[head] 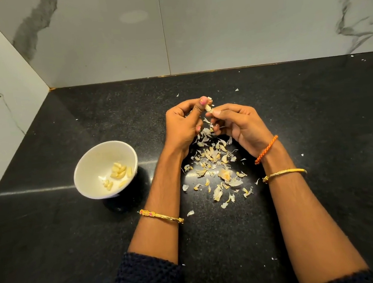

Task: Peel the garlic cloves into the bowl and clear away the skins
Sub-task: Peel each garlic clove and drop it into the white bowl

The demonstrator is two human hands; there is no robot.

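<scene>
Above the middle of the black counter, my left hand (182,124) pinches a small garlic clove (208,106) between thumb and fingers. My right hand (237,124) pinches the lower end of the same clove or its skin; which of the two I cannot tell. A white bowl (84,174) stands to the left with several peeled cloves (118,172) lying inside. Papery garlic skins (217,172) lie scattered on the counter below and between my wrists.
The black stone counter (318,126) runs to marble walls at the back and left, meeting in a corner at the upper left. Tiny skin flecks (236,89) dot the counter further out. I wear gold bangles on both wrists and an orange thread on the right.
</scene>
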